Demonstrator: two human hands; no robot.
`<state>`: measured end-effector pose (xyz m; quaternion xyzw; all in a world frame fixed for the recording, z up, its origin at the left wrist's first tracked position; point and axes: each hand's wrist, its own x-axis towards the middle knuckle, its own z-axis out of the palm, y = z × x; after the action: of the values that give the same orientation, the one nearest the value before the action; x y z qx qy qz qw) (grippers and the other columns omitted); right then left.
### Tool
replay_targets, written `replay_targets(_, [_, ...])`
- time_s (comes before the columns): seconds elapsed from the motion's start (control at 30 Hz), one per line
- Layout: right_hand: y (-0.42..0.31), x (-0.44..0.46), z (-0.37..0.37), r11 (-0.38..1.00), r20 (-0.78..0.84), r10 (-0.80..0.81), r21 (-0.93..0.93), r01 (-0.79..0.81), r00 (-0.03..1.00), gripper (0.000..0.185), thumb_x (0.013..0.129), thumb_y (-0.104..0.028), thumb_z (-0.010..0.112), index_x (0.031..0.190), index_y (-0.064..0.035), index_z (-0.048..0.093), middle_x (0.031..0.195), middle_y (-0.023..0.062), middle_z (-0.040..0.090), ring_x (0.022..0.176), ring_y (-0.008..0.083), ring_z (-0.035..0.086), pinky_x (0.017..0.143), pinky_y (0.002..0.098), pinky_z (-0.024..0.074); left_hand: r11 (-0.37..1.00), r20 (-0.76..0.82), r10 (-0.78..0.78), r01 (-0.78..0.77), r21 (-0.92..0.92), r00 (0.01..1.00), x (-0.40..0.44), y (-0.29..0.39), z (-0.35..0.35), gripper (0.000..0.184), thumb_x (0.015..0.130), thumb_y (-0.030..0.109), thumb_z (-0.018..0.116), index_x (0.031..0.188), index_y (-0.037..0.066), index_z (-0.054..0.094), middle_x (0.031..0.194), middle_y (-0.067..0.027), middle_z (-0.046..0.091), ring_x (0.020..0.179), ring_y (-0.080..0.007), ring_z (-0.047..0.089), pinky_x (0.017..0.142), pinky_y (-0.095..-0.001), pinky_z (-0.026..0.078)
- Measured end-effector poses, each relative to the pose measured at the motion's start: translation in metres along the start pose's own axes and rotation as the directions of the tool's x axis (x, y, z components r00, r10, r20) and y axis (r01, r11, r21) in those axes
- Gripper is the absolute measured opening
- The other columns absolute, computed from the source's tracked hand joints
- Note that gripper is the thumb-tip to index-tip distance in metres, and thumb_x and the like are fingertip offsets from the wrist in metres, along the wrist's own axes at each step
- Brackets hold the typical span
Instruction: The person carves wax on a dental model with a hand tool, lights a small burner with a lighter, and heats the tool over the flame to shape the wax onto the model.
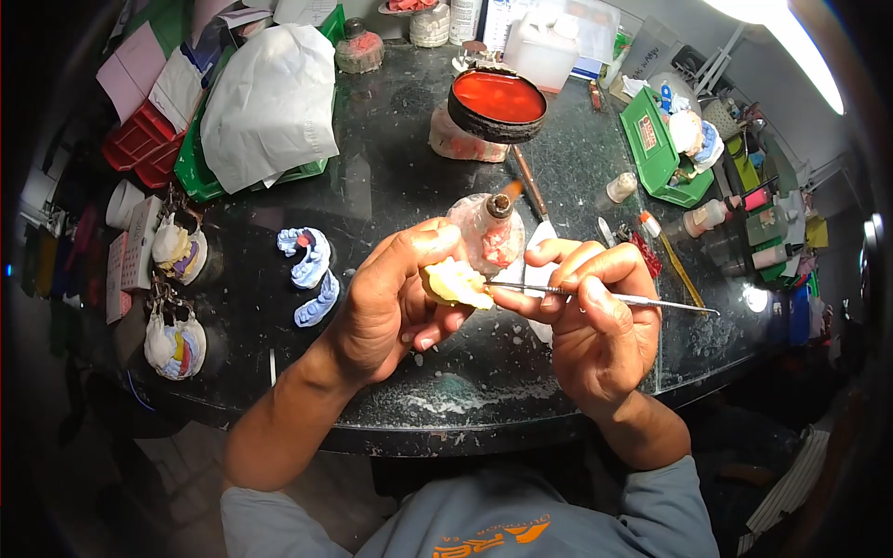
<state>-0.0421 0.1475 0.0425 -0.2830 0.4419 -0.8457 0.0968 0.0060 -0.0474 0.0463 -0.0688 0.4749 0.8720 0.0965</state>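
My left hand (391,293) is closed around a pale yellow dental cast (456,284), its thumb on top. In my right hand (605,307) a thin metal instrument (642,300) is pinched between the fingers, one end meeting the cast's right side and the hooked end pointing right. Just behind the cast stands a small burner (499,206) with an orange flame, pink wax around its base. Beyond it, a round black pan (498,104) of red melted material rests on a stained block (456,139).
Blue dental casts (305,256) lie left of my left hand. Further left stand mounted casts (175,344). A green tray (665,149) with casts is at the back right. A brush (684,270) and a small glass jar (621,188) are on the right.
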Motion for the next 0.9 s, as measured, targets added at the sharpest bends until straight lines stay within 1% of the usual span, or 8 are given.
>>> replay_targets(0.13, [-0.001, 0.001, 0.001, 1.000, 0.007, -0.022, -0.013, 0.022, 1.000, 0.015, 0.100, -0.008, 0.046, 0.097, 0.0063, 0.049, 0.096, 0.0191, 0.054, 0.111, 0.0275, 0.058, 0.089, 0.0506, 0.0617, 1.000, -0.019, 0.017, -0.016, 0.020, 1.000, -0.001, 0.002, 0.004, 0.039, 0.097, 0.042, 0.044, 0.090, 0.004, 0.053, 0.077, -0.0096, 0.065, 0.056, -0.0084, 0.057, 0.038, -0.0180, 0.036])
replay_targets(0.23, [0.001, 0.001, -0.002, 0.987, -0.008, -0.105, -0.120, 0.103, 0.994, 0.013, 0.100, -0.006, 0.048, 0.100, 0.0063, 0.051, 0.102, 0.0202, 0.056, 0.104, 0.0250, 0.062, 0.086, 0.0443, 0.0626, 0.999, -0.020, 0.025, -0.025, 0.027, 0.999, 0.000, 0.002, 0.003, 0.038, 0.096, 0.041, 0.044, 0.089, 0.005, 0.052, 0.075, -0.0090, 0.063, 0.055, -0.0082, 0.056, 0.038, -0.0180, 0.035])
replay_targets(0.33, [-0.001, 0.004, -0.003, 0.937, -0.064, -0.140, -0.330, 0.111, 0.988, 0.010, 0.100, -0.003, 0.050, 0.103, 0.0061, 0.054, 0.108, 0.0208, 0.059, 0.095, 0.0212, 0.066, 0.081, 0.0368, 0.0621, 0.999, -0.014, 0.030, -0.030, 0.036, 0.999, 0.000, 0.001, 0.001, 0.038, 0.096, 0.041, 0.043, 0.088, 0.005, 0.052, 0.072, -0.0078, 0.061, 0.054, -0.0078, 0.053, 0.038, -0.0182, 0.034])
replay_targets(0.37, [0.001, 0.005, -0.002, 0.947, -0.118, -0.147, -0.304, 0.105, 0.982, 0.011, 0.100, -0.002, 0.055, 0.108, 0.0056, 0.056, 0.112, 0.0188, 0.061, 0.089, 0.0175, 0.068, 0.077, 0.0322, 0.0609, 0.999, -0.016, 0.029, -0.028, 0.040, 0.999, 0.000, 0.001, 0.001, 0.038, 0.096, 0.041, 0.043, 0.088, 0.005, 0.052, 0.072, -0.0075, 0.061, 0.054, -0.0076, 0.053, 0.038, -0.0183, 0.033])
replay_targets(0.5, [0.002, 0.009, -0.003, 0.918, -0.165, -0.124, -0.393, 0.050, 0.979, 0.013, 0.100, -0.004, 0.059, 0.111, 0.0032, 0.060, 0.112, 0.0125, 0.062, 0.095, 0.0164, 0.068, 0.077, 0.0305, 0.0608, 0.999, -0.018, 0.024, -0.023, 0.045, 1.000, 0.000, 0.000, 0.001, 0.038, 0.096, 0.042, 0.042, 0.089, 0.005, 0.051, 0.071, -0.0069, 0.060, 0.053, -0.0074, 0.051, 0.039, -0.0185, 0.033])
replay_targets(0.7, [-0.001, 0.010, -0.001, 0.915, -0.202, -0.091, -0.402, 0.002, 0.975, 0.011, 0.100, -0.003, 0.057, 0.109, 0.0035, 0.060, 0.110, 0.0122, 0.062, 0.097, 0.0170, 0.068, 0.079, 0.0308, 0.0608, 0.999, -0.029, 0.032, -0.031, 0.033, 0.999, -0.002, 0.003, 0.006, 0.038, 0.096, 0.042, 0.043, 0.090, 0.006, 0.052, 0.073, -0.0071, 0.061, 0.055, -0.0072, 0.052, 0.039, -0.0185, 0.033])
replay_targets(0.8, [0.000, 0.010, -0.003, 0.911, -0.178, -0.108, -0.412, 0.025, 0.978, 0.011, 0.100, -0.002, 0.057, 0.109, 0.0042, 0.060, 0.109, 0.0125, 0.062, 0.096, 0.0169, 0.068, 0.081, 0.0321, 0.0609, 1.000, -0.065, 0.002, -0.001, 0.026, 0.998, -0.003, 0.006, 0.009, 0.038, 0.096, 0.043, 0.043, 0.091, 0.006, 0.052, 0.075, -0.0069, 0.061, 0.056, -0.0072, 0.053, 0.040, -0.0185, 0.033])
replay_targets(0.9, [0.002, 0.010, -0.003, 0.924, -0.184, -0.103, -0.380, 0.026, 0.978, 0.010, 0.100, -0.001, 0.057, 0.108, 0.0046, 0.059, 0.109, 0.0137, 0.061, 0.096, 0.0177, 0.068, 0.084, 0.0339, 0.0606, 1.000, -0.037, 0.005, -0.004, 0.019, 0.999, -0.003, 0.006, 0.007, 0.038, 0.096, 0.043, 0.043, 0.092, 0.006, 0.053, 0.075, -0.0070, 0.062, 0.057, -0.0073, 0.054, 0.040, -0.0184, 0.034])
